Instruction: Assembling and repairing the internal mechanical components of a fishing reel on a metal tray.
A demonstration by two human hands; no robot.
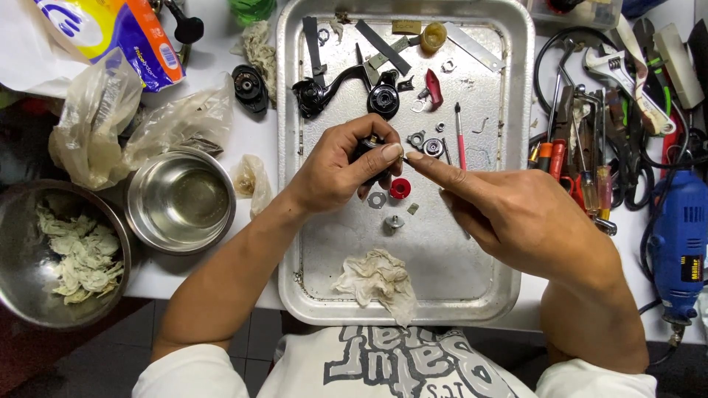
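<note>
My left hand (341,166) grips a small black part (369,149) over the metal tray (509,243). My right hand (509,210) reaches in from the right, its thumb and forefinger pinched at the black part; whatever it pinches is too small to see. Just below the fingers lie a red round piece (399,189), a grey washer (377,200) and a small metal knob (393,223). Farther up the tray rest a black crank-like body (317,92), a black round part (383,99), a red clip (434,87) and a thin red-handled tool (459,136).
A crumpled rag (377,281) lies at the tray's near end. Two steel bowls (181,200) (59,254) stand left, one holding torn rags. Plastic bags (96,118) sit far left. Pliers, screwdrivers, a wrench (616,70) and a blue rotary tool (678,239) crowd the right.
</note>
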